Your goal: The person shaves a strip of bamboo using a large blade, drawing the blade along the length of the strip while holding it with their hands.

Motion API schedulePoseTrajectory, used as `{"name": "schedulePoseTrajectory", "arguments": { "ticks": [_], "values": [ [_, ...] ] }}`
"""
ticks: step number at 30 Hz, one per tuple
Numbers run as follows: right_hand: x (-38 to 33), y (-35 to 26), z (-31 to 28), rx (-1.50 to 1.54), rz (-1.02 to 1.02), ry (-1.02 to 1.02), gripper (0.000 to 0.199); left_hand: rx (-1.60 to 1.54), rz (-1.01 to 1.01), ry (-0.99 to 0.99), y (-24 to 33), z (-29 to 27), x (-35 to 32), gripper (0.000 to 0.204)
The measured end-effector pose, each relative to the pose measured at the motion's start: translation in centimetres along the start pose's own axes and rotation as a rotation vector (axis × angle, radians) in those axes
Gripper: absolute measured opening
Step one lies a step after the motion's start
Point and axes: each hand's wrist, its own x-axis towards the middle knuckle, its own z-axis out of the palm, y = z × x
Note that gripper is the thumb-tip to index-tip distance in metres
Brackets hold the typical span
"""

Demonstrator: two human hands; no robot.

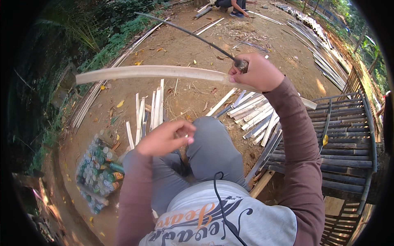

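My right hand (pixel 257 74) is raised ahead of me, gripping the handle of a long thin dark blade (pixel 193 35) that points up and to the left. The same hand also presses a long pale bamboo slat (pixel 152 72), which stretches left across the view. My left hand (pixel 164 138) hovers over my left knee, fingers loosely curled with thumb and fingertips close together; whether it pinches anything I cannot tell. I sit with my knees in grey trousers over bare dirt.
Cut bamboo strips (pixel 252 115) lie scattered on the dirt in front of my knees. A wrapped pack of bottles (pixel 98 172) sits at lower left. A dark slatted bamboo platform (pixel 340 143) stands on my right. Another person's feet (pixel 236 10) show at the top.
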Motion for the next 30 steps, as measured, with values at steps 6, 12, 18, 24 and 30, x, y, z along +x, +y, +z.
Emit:
{"name": "schedulePoseTrajectory", "arguments": {
  "ticks": [6, 12, 18, 24, 30],
  "values": [
    [-3.8, 6.0, 1.0, -0.19, 0.135, -0.303, 0.02, 0.905, 0.035, 0.62, 2.1, -2.1, -8.3, 0.06],
    [-3.4, 8.0, 2.5, -0.137, 0.144, -0.517, 0.022, 0.803, 0.051, 0.234, -4.4, -3.0, -2.8, 0.08],
    [-3.2, 8.9, 1.5, -0.252, 0.168, -0.47, 0.024, 0.455, -0.183, 0.006, -7.3, 1.5, 1.1, 0.042],
    [-7.2, 9.1, 4.0, -0.7, 0.254, 0.008, 0.047, 0.233, -0.101, 0.046, -7.1, 4.0, 2.1, 0.03],
    [-14.9, 9.1, 9.5, -0.23, 0.436, 0.31, 0.061, -0.218, -0.477, -0.201, -7.0, 7.2, 2.7, 0.027]
  ]
}}
